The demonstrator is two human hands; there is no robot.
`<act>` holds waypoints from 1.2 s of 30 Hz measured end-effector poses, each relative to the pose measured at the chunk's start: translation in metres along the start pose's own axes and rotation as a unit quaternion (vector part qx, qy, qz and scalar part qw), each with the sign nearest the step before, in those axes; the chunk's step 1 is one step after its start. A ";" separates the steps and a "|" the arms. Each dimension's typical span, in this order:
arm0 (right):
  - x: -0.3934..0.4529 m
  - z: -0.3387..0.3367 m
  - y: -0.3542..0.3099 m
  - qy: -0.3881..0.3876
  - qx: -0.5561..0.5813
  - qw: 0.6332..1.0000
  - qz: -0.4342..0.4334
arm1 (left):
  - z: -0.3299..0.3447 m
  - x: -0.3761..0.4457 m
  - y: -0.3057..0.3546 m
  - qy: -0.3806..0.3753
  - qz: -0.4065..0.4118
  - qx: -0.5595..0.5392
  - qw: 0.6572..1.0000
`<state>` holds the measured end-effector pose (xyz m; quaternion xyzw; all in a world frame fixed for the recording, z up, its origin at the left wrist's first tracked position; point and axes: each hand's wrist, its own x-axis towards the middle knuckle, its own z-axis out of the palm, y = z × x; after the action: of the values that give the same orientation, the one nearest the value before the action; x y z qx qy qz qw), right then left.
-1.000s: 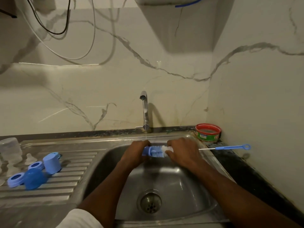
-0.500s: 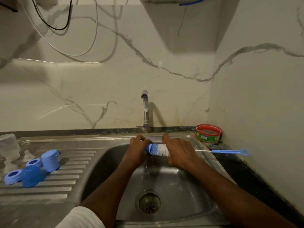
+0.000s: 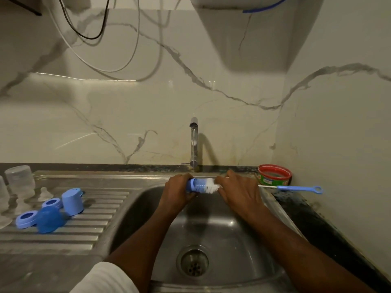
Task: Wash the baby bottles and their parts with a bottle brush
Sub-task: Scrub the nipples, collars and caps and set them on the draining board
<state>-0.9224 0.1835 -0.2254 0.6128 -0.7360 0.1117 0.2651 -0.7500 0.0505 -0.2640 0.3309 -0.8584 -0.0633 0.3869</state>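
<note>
Left hand grips one bottle; right hand holds one bottle brush over the sink. Far left, two blue rings, two blue caps

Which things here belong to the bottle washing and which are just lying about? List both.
Belonging to the job:
left hand gripping the blue bottle part
right hand on the bottle brush
tap
sink
blue rings and caps on the drainboard
clear bottles
teat

Just lying about:
red-rimmed tub
hanging cables
</note>
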 end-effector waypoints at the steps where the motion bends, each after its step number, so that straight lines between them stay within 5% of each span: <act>1: 0.001 0.002 0.000 -0.001 0.004 1.000 0.016 | 0.000 0.001 0.001 0.002 -0.001 0.001 1.000; 6: 0.001 0.010 -0.006 -0.049 0.085 0.987 0.126 | 0.008 0.002 0.008 -0.014 0.019 0.050 0.998; 12: -0.005 0.015 0.008 -0.012 0.069 0.990 0.126 | 0.018 -0.003 0.010 -0.157 0.008 -0.019 0.987; 19: 0.000 0.019 -0.006 -0.010 0.096 0.993 0.067 | 0.003 -0.001 -0.003 -0.023 0.007 -0.004 1.000; 24: -0.005 0.017 -0.015 -0.012 0.084 0.996 0.007 | 0.009 -0.008 -0.009 -0.131 0.001 0.009 0.991; 29: -0.006 0.014 -0.003 -0.004 0.072 0.996 0.050 | 0.008 -0.008 -0.001 -0.220 0.017 -0.061 0.973; 36: -0.006 0.020 -0.008 -0.019 0.103 0.992 0.077 | -0.004 0.002 -0.009 -0.095 -0.002 0.003 0.995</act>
<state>-0.9194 0.1772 -0.2461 0.5801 -0.7707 0.1953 0.1772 -0.7432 0.0424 -0.2630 0.3258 -0.8909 -0.0924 0.3027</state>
